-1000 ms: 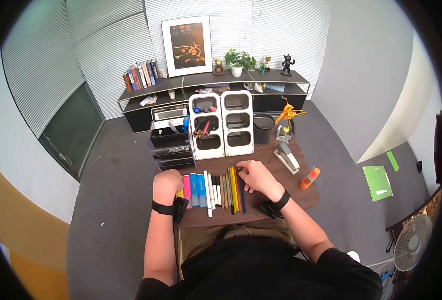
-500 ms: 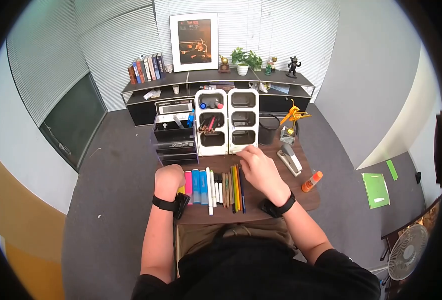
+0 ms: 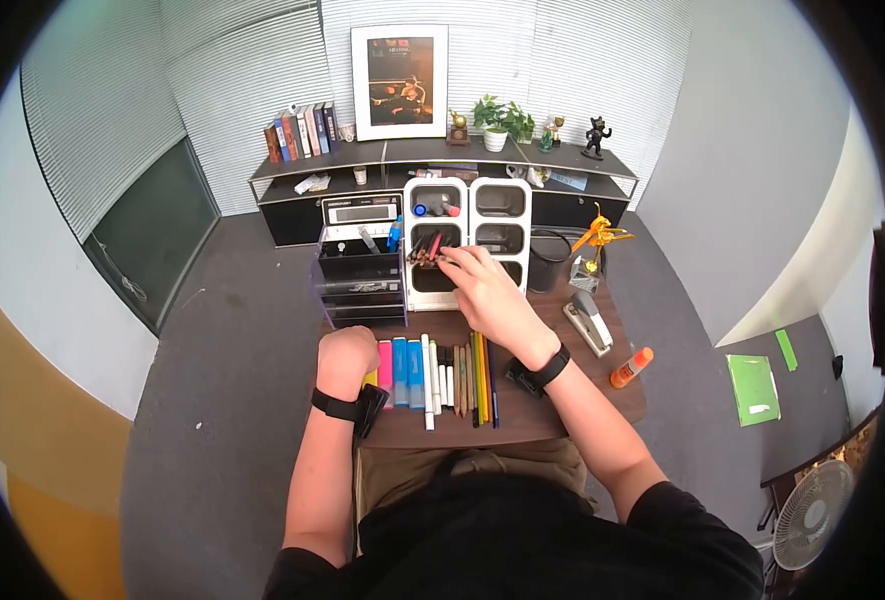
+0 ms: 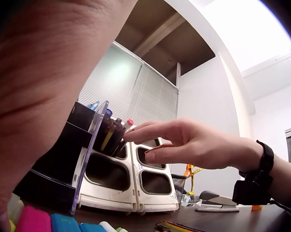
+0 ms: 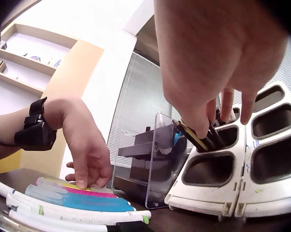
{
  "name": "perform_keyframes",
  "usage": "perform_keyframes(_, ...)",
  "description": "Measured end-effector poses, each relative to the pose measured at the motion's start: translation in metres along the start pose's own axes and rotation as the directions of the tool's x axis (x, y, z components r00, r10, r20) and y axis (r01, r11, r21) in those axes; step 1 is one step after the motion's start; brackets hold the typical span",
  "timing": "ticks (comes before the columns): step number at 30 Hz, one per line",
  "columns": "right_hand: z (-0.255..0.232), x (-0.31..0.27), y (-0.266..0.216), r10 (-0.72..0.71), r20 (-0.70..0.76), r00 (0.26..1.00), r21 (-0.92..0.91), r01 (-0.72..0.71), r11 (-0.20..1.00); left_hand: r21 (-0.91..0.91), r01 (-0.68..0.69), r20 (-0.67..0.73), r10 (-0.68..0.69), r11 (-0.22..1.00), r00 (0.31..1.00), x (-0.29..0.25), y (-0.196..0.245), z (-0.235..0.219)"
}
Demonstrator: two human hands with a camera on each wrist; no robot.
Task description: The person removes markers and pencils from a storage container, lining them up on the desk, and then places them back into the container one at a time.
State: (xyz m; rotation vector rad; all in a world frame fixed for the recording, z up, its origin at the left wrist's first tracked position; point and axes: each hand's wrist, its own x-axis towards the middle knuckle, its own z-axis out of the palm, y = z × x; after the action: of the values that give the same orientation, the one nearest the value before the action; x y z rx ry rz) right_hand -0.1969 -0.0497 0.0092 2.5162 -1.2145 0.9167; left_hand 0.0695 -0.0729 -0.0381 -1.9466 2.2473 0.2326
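My left hand (image 3: 348, 352) is at the left end of a row of pens, fingers curled and thumb on the far end of a yellow highlighter (image 3: 370, 380). Beside it lie a pink highlighter (image 3: 386, 370), blue highlighters (image 3: 401, 372), white markers (image 3: 429, 385) and pencils (image 3: 480, 375). My right hand (image 3: 491, 298) reaches over to the white organizer (image 3: 471, 290). Its fingertips are right at a bunch of dark pencils (image 5: 199, 137) standing in the left middle compartment. In the left wrist view the right thumb is apart from the index finger.
A clear and black desk organizer (image 3: 363, 265) stands left of the white one. To the right are a black mesh cup (image 3: 550, 265), a gold figurine (image 3: 598, 235), a stapler (image 3: 589, 325) and an orange glue bottle (image 3: 632, 367). Behind runs a low shelf (image 3: 413, 152).
My right hand has lifted from the right end of the pencil row and moved forward and left to the pencils in the white organizer. The left hand has stayed at the yellow highlighter.
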Motion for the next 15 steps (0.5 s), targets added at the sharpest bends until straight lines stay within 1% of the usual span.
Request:
perform_keyframes(1,-0.003,0.001,-0.001,0.020,-0.016,1.000,0.017,-0.020,1.000,-0.005,0.003,0.000,-0.003,1.000,1.000,0.002,0.000,0.000)
perform_keyframes(2,-0.006,0.001,-0.001,0.007,-0.065,0.998,0.022,-0.005,1.000,-0.012,0.017,0.024,-0.016,1.000,1.000,0.003,0.000,0.000)
perform_keyframes(3,-0.008,0.001,-0.001,0.002,-0.062,0.998,0.022,0.000,1.000,-0.018,0.030,0.049,-0.029,0.999,0.998,0.005,0.000,0.000)
perform_keyframes(5,-0.015,0.003,-0.004,0.063,-0.161,0.985,0.060,-0.054,0.997,-0.025,0.033,0.070,-0.031,0.999,0.997,-0.007,0.006,-0.013)
perform_keyframes(6,-0.022,0.003,-0.007,0.054,-0.255,0.965,0.042,-0.045,0.998,-0.027,0.033,0.093,-0.031,0.999,0.995,-0.011,0.008,-0.017)
perform_keyframes(7,-0.027,0.003,-0.009,0.051,-0.254,0.966,0.042,-0.042,0.998,-0.029,0.035,0.093,-0.033,0.999,0.995,-0.009,0.007,-0.016)
perform_keyframes(8,-0.031,0.001,-0.010,0.071,-0.398,0.915,0.070,-0.047,0.996,-0.022,0.035,0.093,-0.033,0.999,0.995,-0.006,0.007,-0.013)
perform_keyframes(9,-0.037,-0.002,-0.011,0.094,-0.531,0.842,0.098,-0.050,0.994,-0.014,0.035,0.095,-0.033,0.999,0.995,-0.004,0.007,-0.011)
perform_keyframes(10,-0.044,-0.003,-0.013,0.077,-0.633,0.771,0.077,-0.037,0.996,-0.015,0.035,0.095,-0.033,0.999,0.995,-0.005,0.007,-0.013)
perform_keyframes(11,-0.048,-0.008,-0.012,0.110,-0.677,0.728,0.102,-0.055,0.993,-0.006,0.045,0.109,-0.044,0.999,0.993,-0.006,0.008,-0.016)
perform_keyframes(13,-0.065,-0.016,-0.020,0.206,-0.667,0.716,0.173,-0.120,0.978,0.006,0.049,0.127,-0.049,0.999,0.991,-0.007,0.011,-0.015)
perform_keyframes(14,-0.069,-0.020,-0.020,0.245,-0.639,0.730,0.215,-0.136,0.967,-0.005,0.052,0.116,-0.051,0.999,0.992,-0.007,0.010,-0.014)
perform_keyframes(15,-0.070,-0.026,-0.016,0.246,-0.641,0.727,0.214,-0.139,0.967,-0.014,0.056,0.104,-0.054,0.998,0.993,-0.006,0.009,-0.013)
